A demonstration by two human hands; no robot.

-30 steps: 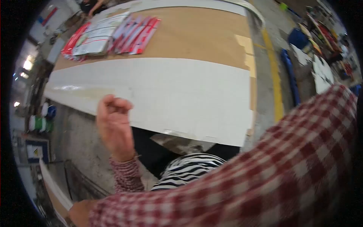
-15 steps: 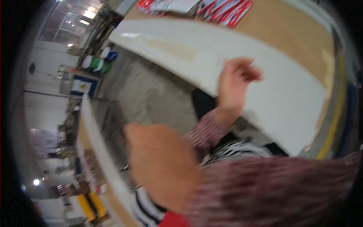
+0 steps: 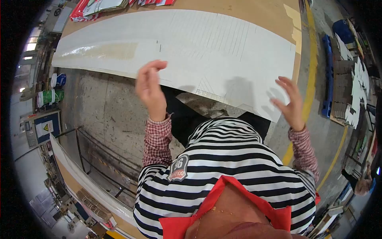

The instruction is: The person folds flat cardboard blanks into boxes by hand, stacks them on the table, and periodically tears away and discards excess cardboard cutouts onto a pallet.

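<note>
My left hand (image 3: 151, 89) is raised near the front edge of a long white tabletop (image 3: 191, 51), fingers extended and nothing in them. On the other side, my right hand (image 3: 290, 103) hovers by the table's right end with fingers spread and curved, also holding nothing. Both hands appear apart from the table. Faint ruled lines and a glossy strip of tape mark the white surface. Red-and-white packages (image 3: 85, 11) lie at its far left, on the brown board.
Behind the white surface runs brown board (image 3: 262, 14). Stacked cardboard (image 3: 343, 85) stands beside a blue pallet (image 3: 328, 75) on the right. A metal frame (image 3: 79, 151) and another long table (image 3: 65, 175) are at left. A person (image 3: 362, 185) is at far right.
My right hand has swung from close in front of the camera out to the right. The view has turned, and my left hand now appears further left.
</note>
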